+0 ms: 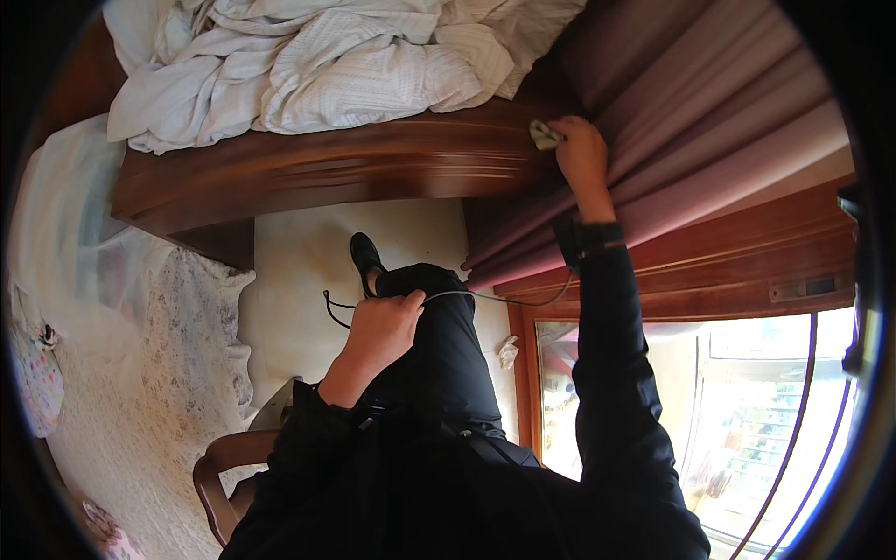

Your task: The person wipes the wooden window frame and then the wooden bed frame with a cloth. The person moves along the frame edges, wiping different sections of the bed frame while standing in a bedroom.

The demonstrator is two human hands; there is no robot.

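Observation:
My right hand (pixel 583 161) reaches out at the upper right, fingers pinched on a small folded greenish cloth (pixel 545 136). It is at the right end of a dark brown wooden bed board (pixel 345 159), close to the mauve curtain (pixel 644 191). Whether the cloth touches the wood I cannot tell. In front of my body, my left hand (pixel 381 329) is closed around a thin dark cable (pixel 499 300). One stretch of the cable runs right to a dark device (pixel 567 245) at my right wrist; a loose loop sticks out on the left.
Rumpled pale bedding (pixel 373 79) lies over the board. A lace-covered surface (pixel 177 327) is on the left, with a brown chair (pixel 219 476) near me. On the right are a wooden frame (pixel 672 289) and a bright glass pane (pixel 747 420). A crumpled tissue (pixel 508 352) lies on the floor.

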